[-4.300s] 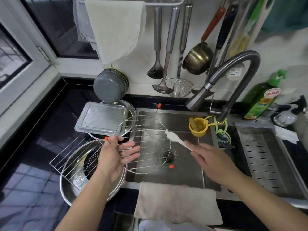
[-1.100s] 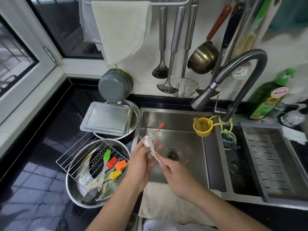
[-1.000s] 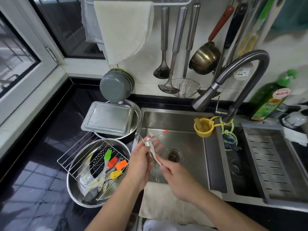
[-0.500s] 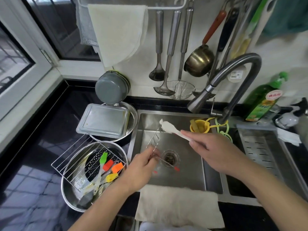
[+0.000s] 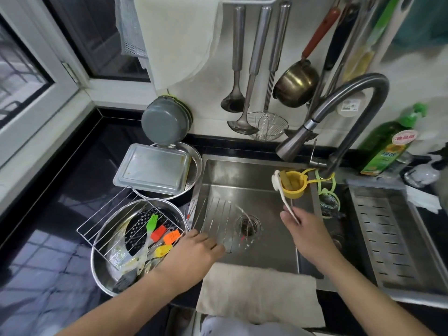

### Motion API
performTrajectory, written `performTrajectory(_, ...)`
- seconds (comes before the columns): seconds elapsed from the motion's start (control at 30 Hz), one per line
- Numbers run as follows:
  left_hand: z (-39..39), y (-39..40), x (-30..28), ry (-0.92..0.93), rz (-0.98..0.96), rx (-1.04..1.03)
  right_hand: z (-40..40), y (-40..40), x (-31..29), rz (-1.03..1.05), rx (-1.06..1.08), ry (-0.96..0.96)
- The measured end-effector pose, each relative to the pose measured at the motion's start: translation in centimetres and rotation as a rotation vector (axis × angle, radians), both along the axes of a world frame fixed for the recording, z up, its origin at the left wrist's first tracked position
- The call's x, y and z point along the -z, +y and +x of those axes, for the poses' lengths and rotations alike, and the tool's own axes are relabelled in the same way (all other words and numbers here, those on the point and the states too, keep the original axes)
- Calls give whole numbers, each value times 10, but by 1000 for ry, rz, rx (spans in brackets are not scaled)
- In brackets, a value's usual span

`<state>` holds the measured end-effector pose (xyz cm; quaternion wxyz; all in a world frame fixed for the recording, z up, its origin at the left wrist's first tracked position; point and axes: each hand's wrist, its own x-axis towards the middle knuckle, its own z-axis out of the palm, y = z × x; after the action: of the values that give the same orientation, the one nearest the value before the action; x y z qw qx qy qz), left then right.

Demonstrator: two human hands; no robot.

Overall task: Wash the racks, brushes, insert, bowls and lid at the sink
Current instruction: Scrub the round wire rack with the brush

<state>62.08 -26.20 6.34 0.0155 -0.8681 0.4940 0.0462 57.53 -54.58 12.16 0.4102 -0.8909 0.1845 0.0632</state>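
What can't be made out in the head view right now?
- Round rack in the sink: motion-blurred; left hand covers its near edge, grip unclear.
- Brush handle: lower end hidden in right hand.
- Perforated insert: partly hidden under square rack and brushes.

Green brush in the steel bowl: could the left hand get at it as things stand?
Probably yes. The green brush lies on top of the square wire rack, uncovered, just beside the left hand. That hand would first have to leave the round rack in the sink.
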Motion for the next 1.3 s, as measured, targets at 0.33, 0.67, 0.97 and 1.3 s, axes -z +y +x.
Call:
performTrajectory(0.33,-5,26,14,-79,-269,139,-31,8,20,-51,-443,149)
performTrajectory(0.67,-3,3,-14,-60,-502,127,-23,12,7,-367,-550,46)
performTrajectory(0.97,-6,0,-12,-19,-438,202,0,-11,12,-503,-325,-59)
performTrajectory(1.3,-5,-11,-11,-11,-430,257,18,32,1,-495,-434,-131)
